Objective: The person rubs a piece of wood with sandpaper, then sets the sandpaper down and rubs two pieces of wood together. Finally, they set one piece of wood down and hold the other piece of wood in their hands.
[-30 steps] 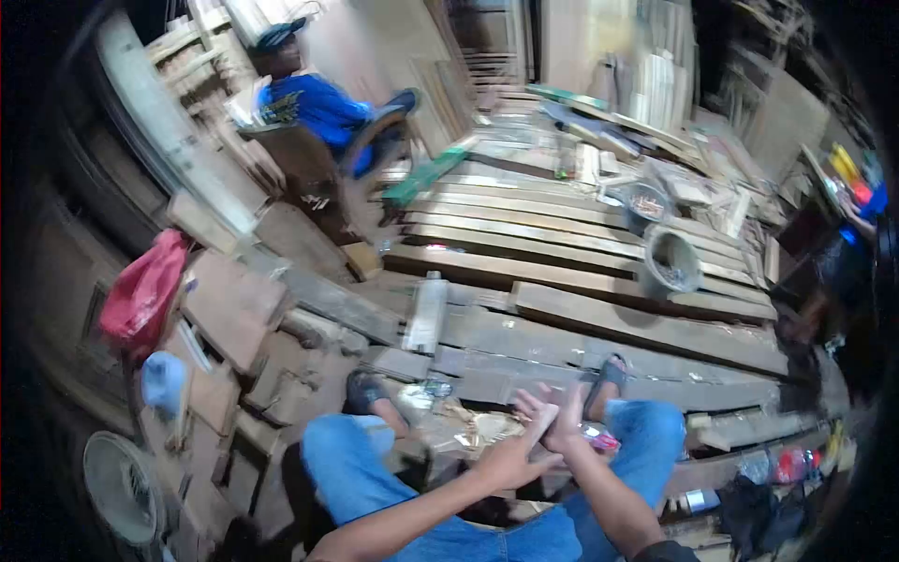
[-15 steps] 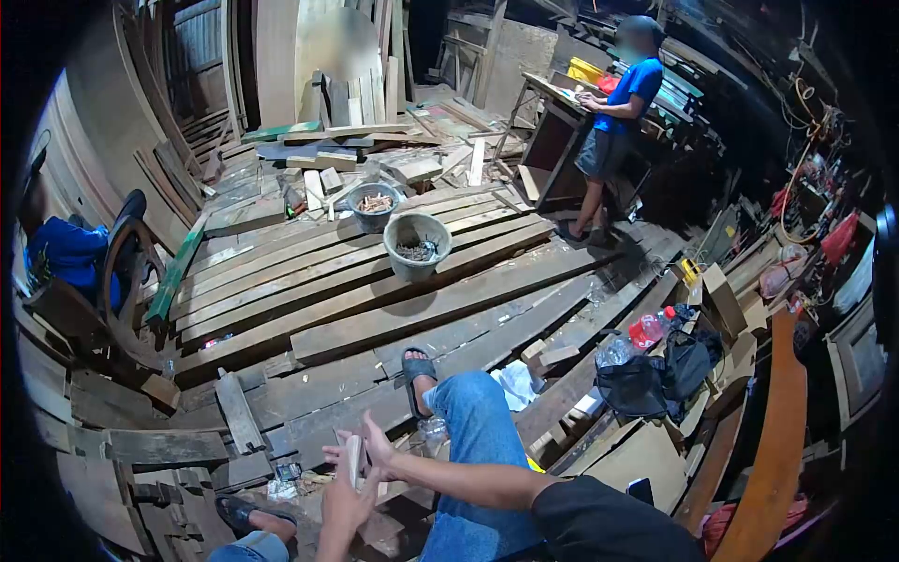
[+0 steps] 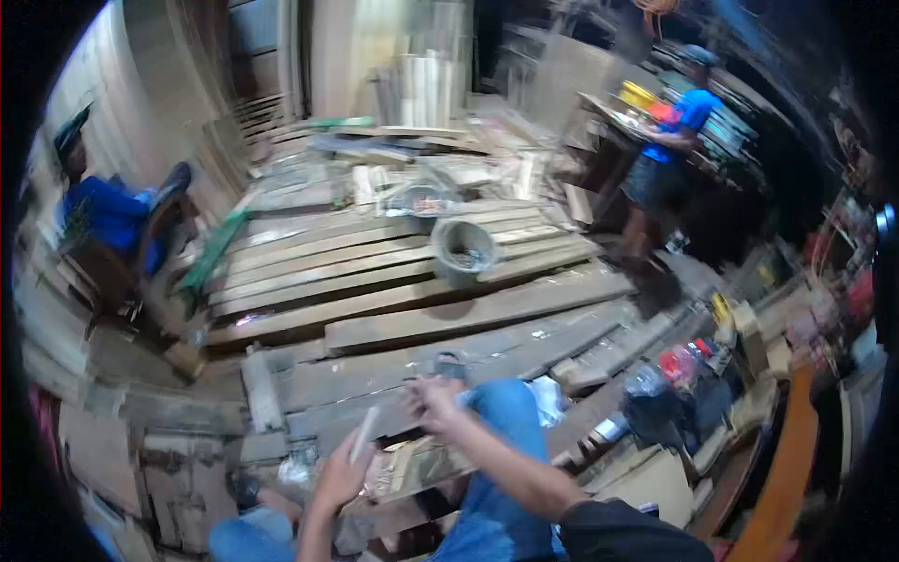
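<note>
My left hand (image 3: 343, 480) grips a thin, pale, flat piece (image 3: 366, 434) that stands tilted upward from the fingers. What it is made of cannot be told through the blur. My right hand (image 3: 435, 405) is apart from it, to the right, above my bent knee in blue jeans (image 3: 506, 421). Its fingers look loosely spread, with nothing visible in them. Below both hands lie wooden scraps (image 3: 412, 468).
Long planks (image 3: 421, 290) lie ahead, bearing a grey bucket (image 3: 459, 272) and a basin (image 3: 421, 208). A person in blue (image 3: 688, 122) stands at a bench; another person (image 3: 112, 215) sits at left. A dark bag (image 3: 670, 412) and red-labelled bottle (image 3: 676, 363) lie at right.
My hands have moved apart: the right one has risen away from the pale piece, which stays in my left. The view has swung, so the scene sits further right and is blurred.
</note>
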The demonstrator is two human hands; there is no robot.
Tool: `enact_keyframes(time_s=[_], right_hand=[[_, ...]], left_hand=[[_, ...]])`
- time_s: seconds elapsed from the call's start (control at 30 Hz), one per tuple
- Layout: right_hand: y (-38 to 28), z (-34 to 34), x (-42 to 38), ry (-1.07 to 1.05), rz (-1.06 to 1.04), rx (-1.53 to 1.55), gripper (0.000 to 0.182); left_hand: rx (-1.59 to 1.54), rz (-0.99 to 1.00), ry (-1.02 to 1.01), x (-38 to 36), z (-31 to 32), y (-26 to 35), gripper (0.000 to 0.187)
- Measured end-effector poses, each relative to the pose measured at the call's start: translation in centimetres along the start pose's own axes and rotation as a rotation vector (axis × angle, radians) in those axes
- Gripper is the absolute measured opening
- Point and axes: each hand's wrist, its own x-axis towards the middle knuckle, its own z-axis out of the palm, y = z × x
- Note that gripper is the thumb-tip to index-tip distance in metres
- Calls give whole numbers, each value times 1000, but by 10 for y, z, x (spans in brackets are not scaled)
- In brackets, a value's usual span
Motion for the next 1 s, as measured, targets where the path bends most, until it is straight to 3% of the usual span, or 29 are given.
enact_keyframes(time_s=[0.03,0.07,0.1,0.17,0.2,0.27,0.33,0.4,0.43,0.47,0.5,0.57,0.6,0.7,0.73,0.77,0.8,0.83,0.87,0.9,0.97,1.0], right_hand=[[-46,-29,9,-135,-204,-10,19],[-93,-58,15,-273,-406,7,18],[-143,-43,-21,-41,-588,-287,17],[-245,-67,-46,-83,-848,-241,16],[-317,-98,-36,-55,-750,-155,14],[-454,-190,-17,-192,-512,278,6],[-556,-210,-61,-305,-510,392,10],[-571,-142,-132,-208,-861,275,27],[-572,-98,-173,-138,-1028,223,38],[-524,-7,-210,108,-1371,51,41],[-564,-16,-213,65,-1084,258,47],[-559,0,-206,-37,-1002,243,34],[-541,5,-195,-129,-969,171,31],[-420,16,-163,-374,-833,-209,39],[-346,49,-173,-108,-809,-436,43],[-297,35,-146,46,-537,-399,53],[-249,54,-165,-41,-300,-631,62],[-218,67,-177,-189,-443,-1134,64],[-171,45,-156,-312,-568,-1073,64],[-133,40,-140,-224,-459,-928,66],[-64,34,-118,-158,-289,-662,51],[-39,41,-122,-180,-255,-603,45]], left_hand=[[38,140,136,-4,-7,8,56],[85,33,181,-9,-20,14,58],[-11,-66,245,-19,-33,26,59],[-46,-13,476,-26,-50,13,64],[14,-1,591,-25,-58,13,66],[-180,81,672,-37,-80,20,68],[-211,179,754,-40,-93,24,69],[-297,102,689,-51,-104,26,68],[-340,65,655,-52,-107,28,68],[-335,47,695,-39,-104,4,64],[-376,32,681,-39,-107,11,61],[-463,-15,653,-44,-105,19,57],[-512,59,699,-39,-100,15,50],[-585,33,594,-34,-94,2,59],[-605,59,636,-36,-87,14,58],[-553,40,626,-35,-84,14,57],[-502,22,612,-32,-80,11,57],[-453,4,596,-27,-75,5,56],[-434,-2,583,-20,-68,-8,63],[-278,25,640,-20,-58,-13,66],[41,77,730,-23,-44,-19,72],[49,6,689,-32,-40,-3,83]])
